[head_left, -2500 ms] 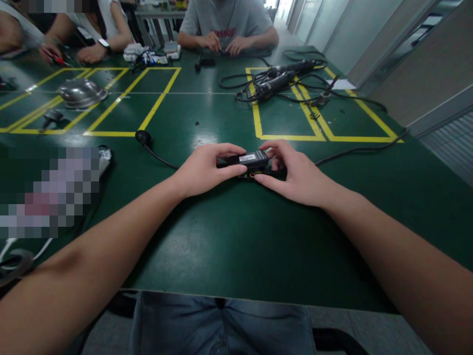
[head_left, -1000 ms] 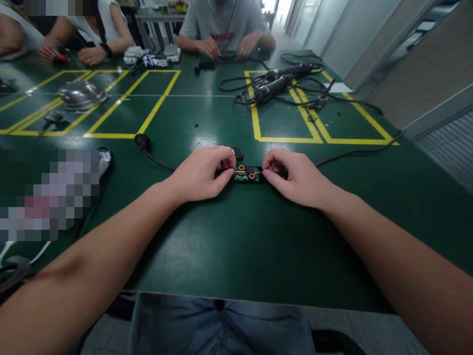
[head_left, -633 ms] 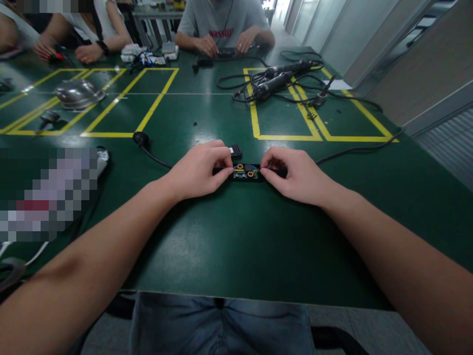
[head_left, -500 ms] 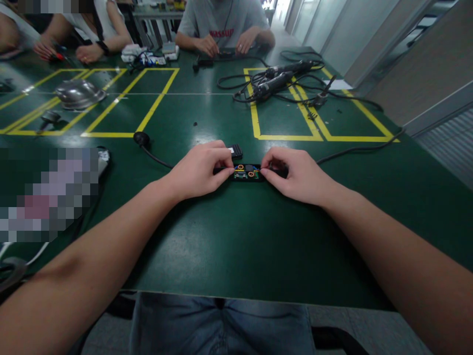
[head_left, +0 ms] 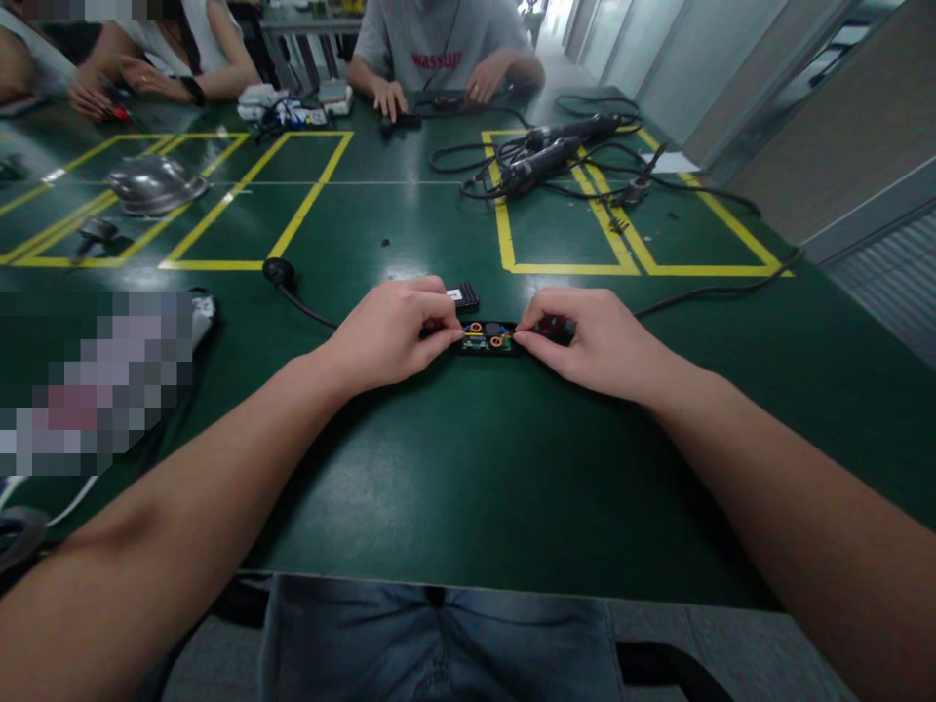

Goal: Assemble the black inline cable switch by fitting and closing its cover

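A small open black case (head_left: 488, 349) lies on the green table, with a green circuit board and copper-wound coils showing inside it. At its left end, my left hand (head_left: 399, 327) is closed in a pinch at the edge and the wires there. Opposite, the fingertips of my right hand (head_left: 585, 336) pinch its right end. What exactly lies between the fingertips is too small to tell. A black cable (head_left: 311, 314) with a round plug (head_left: 278, 272) runs out beyond my left hand. Just behind the case rests a black ribbed cover (head_left: 466, 296) with a white label.
Two black corded tools (head_left: 541, 164) lie tangled at the back right. A metal bowl (head_left: 157, 185) sits at the back left, and a blurred-out object (head_left: 102, 390) is at the near left. Across the table, a person in a grey shirt (head_left: 439, 44) handles black parts.
My hands and the case stay almost in place. Across the table, the grey-shirted person's hand has shifted toward a black part on the table. Another person's hand has risen.
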Available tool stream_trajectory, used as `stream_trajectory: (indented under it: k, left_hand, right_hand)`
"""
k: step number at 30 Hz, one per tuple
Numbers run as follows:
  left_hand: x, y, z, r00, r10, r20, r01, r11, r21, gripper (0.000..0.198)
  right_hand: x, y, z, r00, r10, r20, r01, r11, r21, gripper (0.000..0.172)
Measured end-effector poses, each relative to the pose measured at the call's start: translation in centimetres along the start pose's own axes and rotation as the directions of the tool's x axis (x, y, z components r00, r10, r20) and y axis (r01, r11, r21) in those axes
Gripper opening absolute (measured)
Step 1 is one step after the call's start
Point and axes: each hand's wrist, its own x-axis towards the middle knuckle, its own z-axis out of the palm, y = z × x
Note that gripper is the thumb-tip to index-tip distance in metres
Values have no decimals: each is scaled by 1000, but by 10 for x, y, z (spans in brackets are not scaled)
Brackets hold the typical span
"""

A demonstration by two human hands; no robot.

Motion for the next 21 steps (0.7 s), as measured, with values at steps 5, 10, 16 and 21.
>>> stream_trajectory:
  k: [5,10,16,21]
  left_hand:
    - [-1,0,-3,1000,-12,8,13,1000,-19,23]
    - [-1,1,-3,1000,-19,9,18,999,35,22]
    - [0,0,3,998,9,-68,-4,997,76,24]
    - [2,-4,6,990,-92,-110,104,989,104,29]
  right_hand:
    - [1,-1,0,1000,26,4,-26,999,19,12]
    - [1,-2,2,1000,24,10,-24,1000,20,10]
    - [0,-1,4,998,70,8,-70,996,49,6]
    - [0,-1,4,998,64,16,-65,996,63,6]
